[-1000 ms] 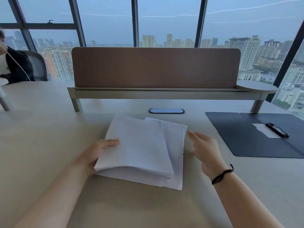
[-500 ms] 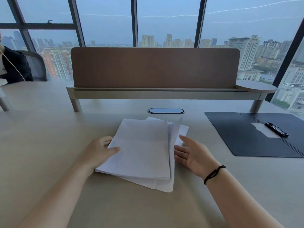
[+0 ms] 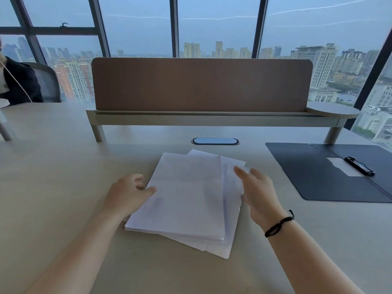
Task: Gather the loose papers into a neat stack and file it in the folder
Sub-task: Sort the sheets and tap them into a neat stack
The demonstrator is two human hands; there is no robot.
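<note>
The desk (image 3: 63,166) spreads pale and wide in front of me, with the open dark folder (image 3: 318,177) lying flat toward its right edge, a pen (image 3: 358,165) resting on its inside face. The papers (image 3: 191,194) sit in the middle of the desk, nearer my edge, well apart from the folder: a mostly squared top bundle with a few sheets fanned out to the right and at the near corner. My left hand (image 3: 127,196) rests curled against the pile's left edge, thumb on the top sheet, holding it lightly. My right hand (image 3: 258,194) is open, fingers spread over the splayed right edge, gripping nothing. The sheets look light, limp and slippery, so I judge both long edges the best place to take hold.
</note>
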